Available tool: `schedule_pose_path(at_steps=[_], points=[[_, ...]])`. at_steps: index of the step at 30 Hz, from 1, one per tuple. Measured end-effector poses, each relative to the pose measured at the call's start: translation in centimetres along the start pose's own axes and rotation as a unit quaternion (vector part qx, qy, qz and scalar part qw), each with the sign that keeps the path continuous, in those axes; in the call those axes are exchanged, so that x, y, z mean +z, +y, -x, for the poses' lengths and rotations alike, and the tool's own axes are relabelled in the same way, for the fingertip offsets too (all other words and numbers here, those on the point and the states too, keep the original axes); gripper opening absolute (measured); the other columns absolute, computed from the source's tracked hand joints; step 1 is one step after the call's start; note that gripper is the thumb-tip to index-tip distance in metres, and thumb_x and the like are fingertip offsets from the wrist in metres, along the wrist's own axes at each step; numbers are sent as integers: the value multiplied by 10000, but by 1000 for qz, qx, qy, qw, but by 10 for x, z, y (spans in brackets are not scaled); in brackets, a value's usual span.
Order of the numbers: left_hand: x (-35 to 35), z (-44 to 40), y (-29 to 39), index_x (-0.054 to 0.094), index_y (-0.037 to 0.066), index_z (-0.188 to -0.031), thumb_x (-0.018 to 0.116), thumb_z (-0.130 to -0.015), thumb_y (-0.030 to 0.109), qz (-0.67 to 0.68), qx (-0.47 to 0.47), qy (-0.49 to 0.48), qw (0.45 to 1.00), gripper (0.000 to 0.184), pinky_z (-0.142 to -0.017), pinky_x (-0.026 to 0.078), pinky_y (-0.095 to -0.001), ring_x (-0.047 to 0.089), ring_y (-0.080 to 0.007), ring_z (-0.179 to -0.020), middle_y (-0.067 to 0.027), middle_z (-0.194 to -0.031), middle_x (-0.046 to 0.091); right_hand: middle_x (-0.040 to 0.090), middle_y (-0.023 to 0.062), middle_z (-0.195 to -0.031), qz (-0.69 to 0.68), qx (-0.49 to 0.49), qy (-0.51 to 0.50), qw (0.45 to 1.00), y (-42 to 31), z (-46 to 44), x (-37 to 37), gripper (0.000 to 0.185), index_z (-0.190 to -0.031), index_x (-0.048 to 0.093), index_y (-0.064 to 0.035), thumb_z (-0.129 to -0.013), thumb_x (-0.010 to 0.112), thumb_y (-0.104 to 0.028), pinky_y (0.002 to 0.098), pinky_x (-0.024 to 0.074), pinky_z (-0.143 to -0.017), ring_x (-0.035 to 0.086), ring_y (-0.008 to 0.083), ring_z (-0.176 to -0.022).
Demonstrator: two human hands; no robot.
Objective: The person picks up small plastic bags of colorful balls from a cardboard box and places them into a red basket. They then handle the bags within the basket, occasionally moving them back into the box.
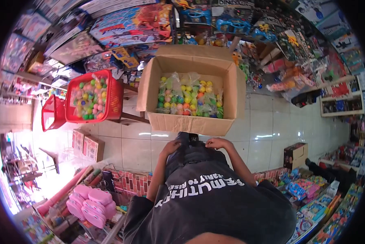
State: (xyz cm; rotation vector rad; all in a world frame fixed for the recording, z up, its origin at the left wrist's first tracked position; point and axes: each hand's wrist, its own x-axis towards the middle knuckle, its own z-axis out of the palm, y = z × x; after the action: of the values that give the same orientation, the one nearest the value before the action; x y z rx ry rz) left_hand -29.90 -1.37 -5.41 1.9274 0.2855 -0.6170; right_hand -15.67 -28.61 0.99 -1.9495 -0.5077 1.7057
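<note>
My left hand (172,147) rests on my dark trousers at the left thigh, its fingers lying loosely and nothing visible in it. On the other thigh lies my right hand (216,142), fingers slightly bent and holding nothing that I can see. In front of my knees stands an open cardboard box (182,123) with its flaps folded out. Inside it are clear plastic bags of small coloured balls (186,97), in yellow, green, pink and orange. Both hands are apart from the box.
Left of the box, a red plastic basket (116,99) holds more bagged balls, with another red basket (54,112) beside it. Cartons (92,147) stand on the tiled floor (268,122). Packaged toys (131,24) line the back, and pink cases (91,205) sit at lower left.
</note>
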Motion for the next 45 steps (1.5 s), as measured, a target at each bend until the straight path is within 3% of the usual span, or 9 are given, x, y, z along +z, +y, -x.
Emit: schedule_pose_path(at_steps=[5,10,22,25,27,29,35,37,45], points=[[38,38,-105,606,17,-1015,554,-803,296,81,-59,174,980,355,-806,454,-345,601,-293,-900,-171,-949,629,588,25,-766,25,49,43,998,49,-69,34,333,-997,598,-95,-800,576,-363,294,478,-555,550,133,-646],[54,77,-146,630,-6,-933,556,-815,265,210,-228,205,928,304,-664,448,-297,526,-147,-689,-64,-736,595,579,15,-780,-48,124,23,991,51,-100,44,288,-954,595,-93,-798,568,-334,323,488,-605,549,131,-674],[-1,132,-183,620,0,-986,559,-794,284,190,-200,316,908,349,-800,452,-334,606,-264,-892,-181,-934,636,604,54,-880,-32,108,72,991,-28,-169,74,309,-1003,540,-81,-809,570,-319,347,482,-632,580,156,-733],[-23,154,-204,619,-7,-980,556,-808,294,220,-174,313,907,353,-762,458,-328,606,-241,-844,-157,-885,643,607,42,-862,-38,74,62,995,-61,-194,102,301,-1001,545,-83,-809,572,-313,328,474,-609,566,135,-721],[-39,170,-219,619,50,-1020,537,-822,356,261,-210,275,901,373,-576,438,-291,526,-154,-725,-60,-831,606,605,38,-854,-24,71,58,995,-91,-209,121,298,-997,548,-83,-808,575,-311,315,468,-599,563,126,-722],[-52,184,-232,621,20,-993,545,-821,327,268,-213,287,895,360,-629,442,-296,544,-162,-729,-76,-794,611,603,34,-845,-11,71,53,996,-122,-221,137,294,-994,551,-83,-808,578,-309,301,461,-589,560,116,-723],[-101,216,-224,606,-4,-1011,542,-830,291,312,-210,335,864,352,-693,447,-292,564,-162,-751,-91,-795,618,599,31,-843,28,-34,38,998,-211,-246,163,295,-1012,554,-55,-817,585,-275,270,453,-607,557,117,-723],[-114,218,-218,597,-2,-1030,536,-836,281,343,-203,350,848,348,-699,448,-290,564,-159,-759,-90,-809,619,620,61,-808,35,-146,57,987,-238,-248,166,261,-959,585,-46,-805,593,-256,275,471,-647,586,131,-712],[-220,201,-169,571,8,-1048,500,-876,193,295,0,492,819,262,-739,456,-281,593,-177,-824,-107,-916,627,581,22,-816,-55,-327,66,941,-398,-190,151,141,-943,545,-9,-862,512,-119,235,443,-683,558,87,-758]])
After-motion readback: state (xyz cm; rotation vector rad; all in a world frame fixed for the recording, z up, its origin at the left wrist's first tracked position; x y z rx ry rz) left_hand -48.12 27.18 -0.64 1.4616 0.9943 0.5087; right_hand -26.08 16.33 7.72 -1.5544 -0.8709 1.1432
